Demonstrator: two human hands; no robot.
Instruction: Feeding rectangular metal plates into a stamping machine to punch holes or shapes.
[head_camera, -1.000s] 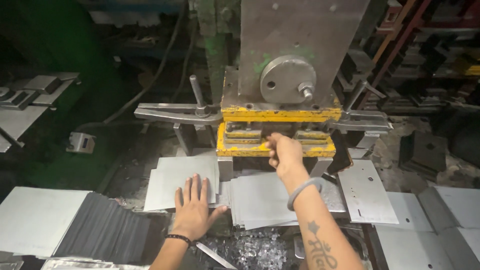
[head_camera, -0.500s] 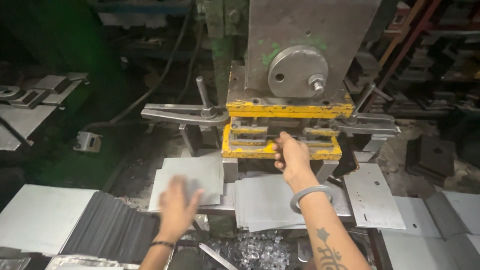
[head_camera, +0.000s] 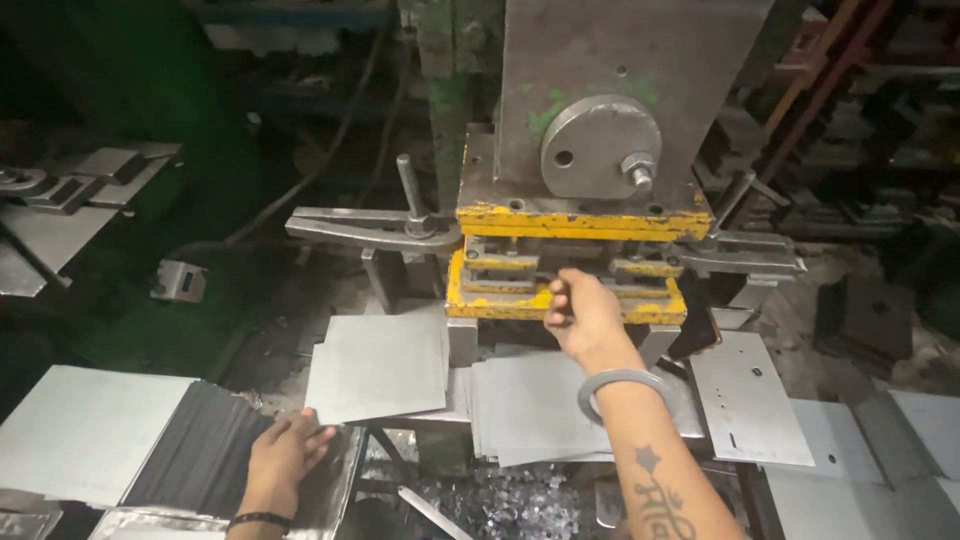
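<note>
My right hand (head_camera: 582, 318) reaches into the slot of the yellow die (head_camera: 480, 300) on the grey press (head_camera: 620, 70). Its fingers are curled, and what they pinch is hidden. A metal bangle circles that wrist, and the forearm is tattooed. My left hand (head_camera: 285, 455) lies flat at the lower left, fingers on the right edge of a slanted stack of dark thin sheets (head_camera: 190, 450). A pile of square grey sheets (head_camera: 385, 365) lies just above that hand, and a second pile (head_camera: 530, 410) lies under my right forearm.
A punched plate (head_camera: 745, 400) rests right of the die, with more plates (head_camera: 900, 460) further right. A large grey sheet (head_camera: 80, 430) lies at far left. Shiny metal scraps (head_camera: 500, 505) fill a bin below. A clamp bar (head_camera: 360, 225) juts left from the press.
My left hand has left the grey sheet pile and moved down and left onto the dark stack. My right hand has stayed at the die.
</note>
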